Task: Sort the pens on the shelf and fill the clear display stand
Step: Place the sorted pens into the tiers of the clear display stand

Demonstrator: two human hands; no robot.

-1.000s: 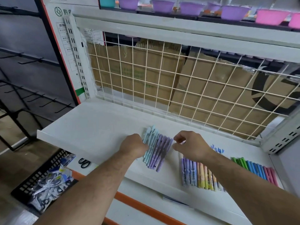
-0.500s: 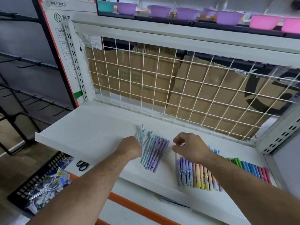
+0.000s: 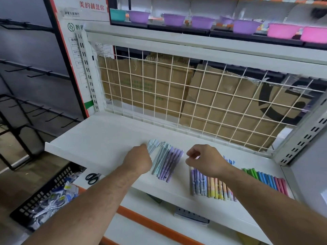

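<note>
You are working with both forearms bare, one filling the lower left of the frame and one the lower right, each showing fine dark hair. Your left hand [image 3: 139, 160] and right hand [image 3: 206, 160] are going uncovered too, knuckles and wrists showing.

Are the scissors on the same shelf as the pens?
No, the scissors lie on the lower shelf, below the one holding the pens.

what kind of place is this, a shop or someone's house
Most likely a shop, perhaps a general goods or stationery store: a white metal display shelf with a wire grid back, sorted rows of coloured pens, and plastic basins lined up above.
</note>
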